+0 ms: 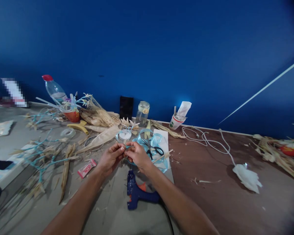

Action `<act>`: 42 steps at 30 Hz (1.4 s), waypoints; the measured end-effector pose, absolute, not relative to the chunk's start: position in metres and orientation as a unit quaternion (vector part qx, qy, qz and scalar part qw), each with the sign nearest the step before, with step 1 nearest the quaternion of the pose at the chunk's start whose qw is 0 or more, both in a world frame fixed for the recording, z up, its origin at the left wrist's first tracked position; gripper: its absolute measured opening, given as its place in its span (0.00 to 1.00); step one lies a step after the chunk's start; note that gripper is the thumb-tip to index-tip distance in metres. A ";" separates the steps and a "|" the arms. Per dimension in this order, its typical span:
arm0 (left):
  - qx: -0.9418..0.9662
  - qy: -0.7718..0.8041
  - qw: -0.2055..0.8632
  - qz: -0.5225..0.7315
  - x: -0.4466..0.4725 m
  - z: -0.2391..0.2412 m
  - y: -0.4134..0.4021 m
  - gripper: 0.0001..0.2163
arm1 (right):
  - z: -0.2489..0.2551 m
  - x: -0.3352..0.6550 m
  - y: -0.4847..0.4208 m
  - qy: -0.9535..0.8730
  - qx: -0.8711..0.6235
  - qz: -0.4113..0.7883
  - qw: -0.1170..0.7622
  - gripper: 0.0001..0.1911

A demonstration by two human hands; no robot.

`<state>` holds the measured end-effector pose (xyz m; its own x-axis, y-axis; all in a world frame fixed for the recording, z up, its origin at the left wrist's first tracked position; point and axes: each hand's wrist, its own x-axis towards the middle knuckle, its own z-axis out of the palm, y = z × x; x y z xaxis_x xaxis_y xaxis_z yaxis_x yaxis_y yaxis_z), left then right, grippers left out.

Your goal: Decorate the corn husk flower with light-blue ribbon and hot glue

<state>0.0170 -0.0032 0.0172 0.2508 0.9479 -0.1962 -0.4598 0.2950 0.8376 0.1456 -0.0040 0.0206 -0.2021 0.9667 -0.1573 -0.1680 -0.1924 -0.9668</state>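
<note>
My left hand [112, 157] and my right hand [138, 155] meet above the table with fingertips pinched together. Between them shows a bit of light blue ribbon [127, 147]; whatever else they pinch is too small to make out. Loops of the same blue ribbon [163, 138] lie just behind and right of my right hand, with black-handled scissors [158, 150] among them. A blue glue gun [137, 192] lies on its side below my hands, between my forearms. Dried husk flowers [129, 123] stand behind my fingers.
Blue-wrapped stems [41, 163] and a power strip [14, 166] spread at left. A bottle [54, 89], a glass jar [142, 112] and a cup [176, 121] stand by the wall. A white cable [205, 140] and a crumpled white piece [247, 178] lie at right.
</note>
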 end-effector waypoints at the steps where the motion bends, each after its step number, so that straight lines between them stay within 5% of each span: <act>1: 0.343 0.366 0.709 0.495 0.017 0.017 -0.003 0.10 | 0.020 0.146 -0.003 -0.461 -0.448 0.624 0.444 0.15; 8: 0.336 0.422 0.596 0.595 0.006 0.016 0.009 0.11 | 0.032 0.175 0.011 -0.615 -0.522 0.387 0.446 0.08; 14: 0.317 0.443 0.568 0.617 0.000 0.016 0.012 0.11 | 0.034 0.180 0.013 -0.781 -0.480 0.197 0.349 0.10; 26: 0.354 0.495 0.529 0.592 -0.001 0.005 0.019 0.16 | 0.038 0.191 0.023 -0.786 -0.510 0.151 0.315 0.12; 36: 0.351 0.486 0.526 0.603 -0.002 0.005 0.020 0.16 | 0.040 0.190 0.014 -0.901 -0.424 0.072 0.052 0.12; 42: 0.347 0.504 0.512 0.602 -0.002 0.009 0.018 0.15 | 0.046 0.200 0.022 -0.883 -0.456 0.072 0.091 0.13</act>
<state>-0.0022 0.0185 0.0091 -0.2342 0.9672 -0.0986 -0.2674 0.0334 0.9630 0.1996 0.0225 0.0464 -0.5682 0.8174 0.0950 0.7913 0.5744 -0.2095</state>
